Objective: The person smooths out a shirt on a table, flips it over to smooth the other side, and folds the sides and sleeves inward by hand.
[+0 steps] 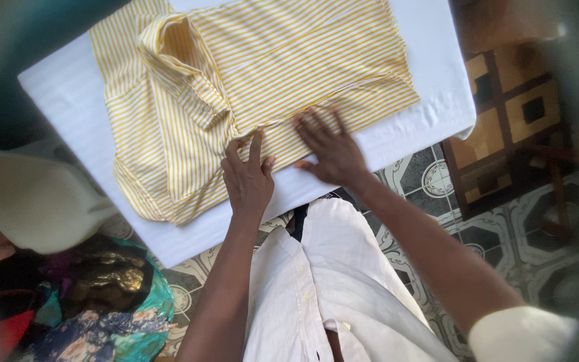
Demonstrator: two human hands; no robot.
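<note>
Both hands flat now, fingers spread and holding nothing: the left hand (248,175) and right hand (328,149) press side by side on the near edge of the folded yellow-striped shirt (249,80), which lies on the white table (430,100).

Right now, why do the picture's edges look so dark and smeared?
Head view: soft daylight keeps the yellow-and-white striped cotton shirt and both hands, left and right, sharp; corners darken and blur, smearing the white plastic chair; straight edges bow slightly.
</note>
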